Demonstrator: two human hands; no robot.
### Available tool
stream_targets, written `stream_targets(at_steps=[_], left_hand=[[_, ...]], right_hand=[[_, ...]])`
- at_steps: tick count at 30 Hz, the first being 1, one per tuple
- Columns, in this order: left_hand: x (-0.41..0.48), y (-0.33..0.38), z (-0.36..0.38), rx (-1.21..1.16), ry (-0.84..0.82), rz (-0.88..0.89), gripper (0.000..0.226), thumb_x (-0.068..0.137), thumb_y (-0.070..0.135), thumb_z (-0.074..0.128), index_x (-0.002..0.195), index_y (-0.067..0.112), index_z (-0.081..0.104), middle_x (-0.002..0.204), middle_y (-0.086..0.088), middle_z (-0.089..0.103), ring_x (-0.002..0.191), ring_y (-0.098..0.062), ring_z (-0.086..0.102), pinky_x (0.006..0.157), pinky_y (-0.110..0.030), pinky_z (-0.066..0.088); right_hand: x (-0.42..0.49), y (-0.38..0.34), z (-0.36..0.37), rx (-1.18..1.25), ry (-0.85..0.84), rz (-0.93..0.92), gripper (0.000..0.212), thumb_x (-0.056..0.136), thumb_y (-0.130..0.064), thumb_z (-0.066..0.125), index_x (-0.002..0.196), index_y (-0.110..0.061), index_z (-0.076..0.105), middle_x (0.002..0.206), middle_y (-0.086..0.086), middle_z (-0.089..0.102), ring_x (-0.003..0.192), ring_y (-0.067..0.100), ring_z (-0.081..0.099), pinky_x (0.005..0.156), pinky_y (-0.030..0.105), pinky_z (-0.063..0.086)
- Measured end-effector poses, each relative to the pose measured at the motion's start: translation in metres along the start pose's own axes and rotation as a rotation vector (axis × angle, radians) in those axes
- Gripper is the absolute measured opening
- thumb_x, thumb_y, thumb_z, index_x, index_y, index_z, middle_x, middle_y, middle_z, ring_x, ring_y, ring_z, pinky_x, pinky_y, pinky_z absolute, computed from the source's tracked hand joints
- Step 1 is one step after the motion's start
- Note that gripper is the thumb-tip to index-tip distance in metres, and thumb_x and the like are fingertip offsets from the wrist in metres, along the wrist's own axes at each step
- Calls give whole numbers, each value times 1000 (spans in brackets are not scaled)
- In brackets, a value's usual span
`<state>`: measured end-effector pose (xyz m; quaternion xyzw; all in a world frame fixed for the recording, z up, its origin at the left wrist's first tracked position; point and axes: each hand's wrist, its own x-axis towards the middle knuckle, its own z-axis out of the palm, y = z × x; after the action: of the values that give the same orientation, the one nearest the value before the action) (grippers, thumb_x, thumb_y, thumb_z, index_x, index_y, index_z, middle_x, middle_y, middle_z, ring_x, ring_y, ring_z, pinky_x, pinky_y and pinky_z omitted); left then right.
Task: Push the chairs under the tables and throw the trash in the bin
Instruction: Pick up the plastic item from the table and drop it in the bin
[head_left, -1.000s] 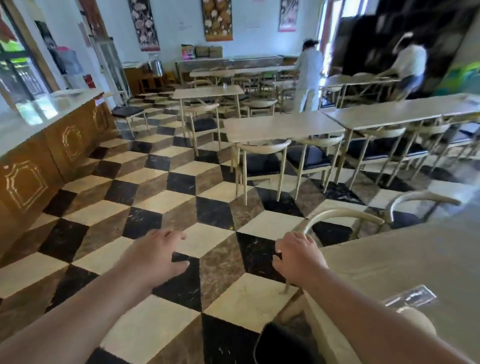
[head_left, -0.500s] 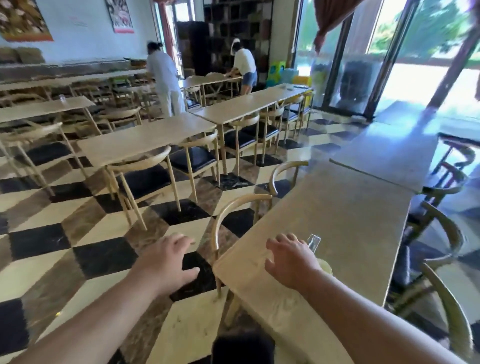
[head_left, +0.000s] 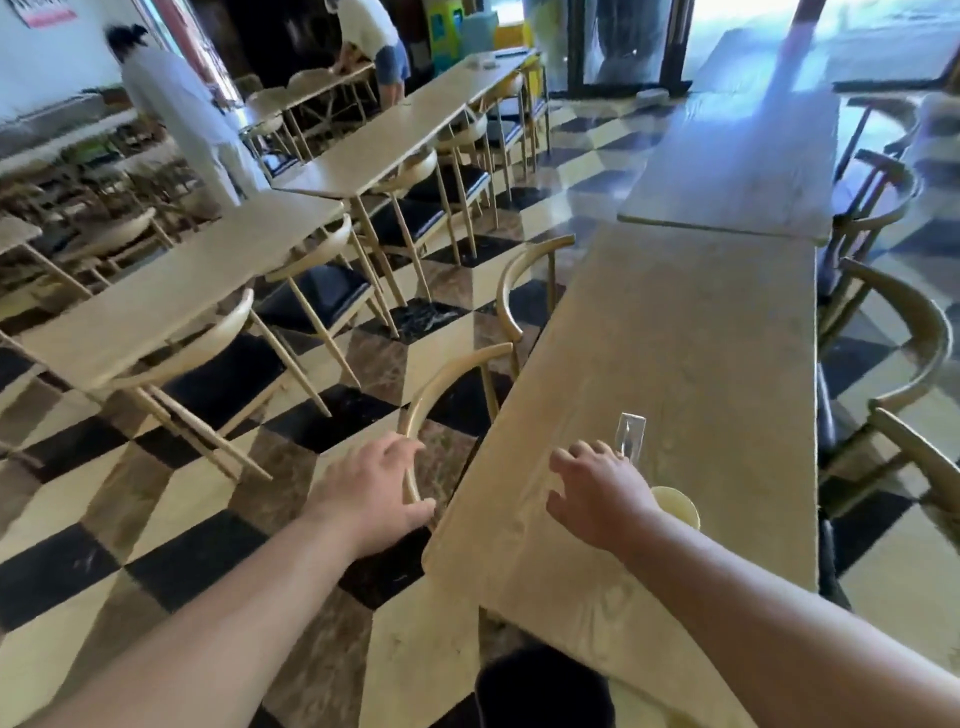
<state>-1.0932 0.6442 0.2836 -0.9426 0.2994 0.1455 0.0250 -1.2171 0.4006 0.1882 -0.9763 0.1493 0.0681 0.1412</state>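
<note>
A long light wooden table (head_left: 691, 353) runs away from me on the right. Tucked against its left edge is a pale wooden chair (head_left: 441, 384) with a curved back. My left hand (head_left: 371, 491) rests against that curved back, fingers curled at the rail. My right hand (head_left: 600, 491) hovers over the tabletop with fingers spread, holding nothing. Just beyond its fingertips lies a clear plastic wrapper (head_left: 630, 434). A pale yellow paper cup (head_left: 675, 506) sits right beside the hand, partly hidden by my wrist.
A second chair (head_left: 519, 283) stands further along the same table edge, and more chairs (head_left: 904, 338) line its right side. Rows of tables (head_left: 171, 296) with chairs fill the left. Two people (head_left: 182, 114) work at the back. The floor (head_left: 171, 514) is checkered tile.
My view has swung right and down onto the long table. My left hand has reached the chair's back rail. My right hand has moved forward over the tabletop toward the wrapper.
</note>
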Motion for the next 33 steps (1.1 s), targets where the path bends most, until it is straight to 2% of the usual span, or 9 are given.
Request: stream_targets(at_steps=[3, 12, 16, 20, 23, 25, 28, 31, 33], left_hand=[[36, 0, 13, 48, -42, 110, 78, 94, 64, 62, 160, 36, 32, 167, 7, 32, 153, -20, 31, 123, -47, 31], [150, -1, 97, -48, -187, 393, 82, 95, 62, 62, 163, 30, 29, 170, 2, 28, 154, -24, 29, 123, -47, 30], [182, 11, 143, -39, -281, 557, 82, 97, 62, 59, 165, 29, 25, 173, 0, 22, 157, -24, 23, 127, -47, 25], [214, 14, 206, -23, -313, 603, 81, 98, 62, 56, 164, 27, 25, 174, -3, 18, 157, -26, 21, 126, -47, 24], [216, 4, 256, -26, -259, 574, 82, 97, 68, 46, 164, 25, 26, 177, -3, 10, 161, -26, 8, 130, -48, 10], [210, -6, 292, -74, -144, 609, 82, 97, 70, 34, 164, 23, 27, 177, -4, 9, 162, -25, 2, 130, -51, -1], [202, -12, 324, -143, 38, 651, 83, 93, 70, 39, 159, 20, 35, 174, -9, 22, 162, -29, 10, 130, -56, 2], [207, -10, 332, -126, 91, 662, 83, 93, 69, 43, 160, 21, 33, 175, -9, 22, 162, -28, 9, 130, -56, 3], [207, -11, 336, -115, 117, 647, 83, 93, 69, 43, 161, 22, 33, 175, -8, 21, 163, -27, 9, 130, -55, 4]], right_hand=[[11, 7, 8, -7, -28, 85, 41, 97, -47, 55, 129, -22, 58, 124, 4, 59, 125, 30, 51, 100, 40, 44], [-7, -13, 44, -14, -139, 421, 43, 96, -47, 54, 132, -24, 57, 127, 3, 59, 124, 29, 52, 100, 43, 47], [-1, -26, 50, 9, -124, 577, 42, 96, -47, 54, 131, -25, 58, 128, 3, 59, 123, 29, 53, 99, 45, 50], [29, -32, 82, 81, -96, 625, 46, 98, -43, 56, 139, -22, 58, 132, 6, 60, 129, 30, 50, 106, 44, 45], [48, -36, 111, 121, -91, 613, 50, 97, -42, 59, 142, -20, 55, 134, 8, 57, 130, 31, 49, 105, 46, 46], [65, -28, 139, 172, -70, 612, 58, 95, -41, 63, 148, -20, 49, 141, 9, 54, 132, 32, 48, 107, 46, 45], [98, 6, 169, 184, 46, 645, 72, 96, -37, 63, 159, -17, 35, 160, 15, 41, 143, 38, 39, 118, 47, 35], [139, 51, 180, 81, 82, 785, 85, 102, -40, 54, 169, -18, 8, 174, 23, 10, 158, 46, 13, 129, 48, 15], [160, 72, 187, 96, 64, 926, 83, 104, -37, 51, 169, -19, 2, 174, 28, 5, 158, 51, 10, 129, 54, 17]])
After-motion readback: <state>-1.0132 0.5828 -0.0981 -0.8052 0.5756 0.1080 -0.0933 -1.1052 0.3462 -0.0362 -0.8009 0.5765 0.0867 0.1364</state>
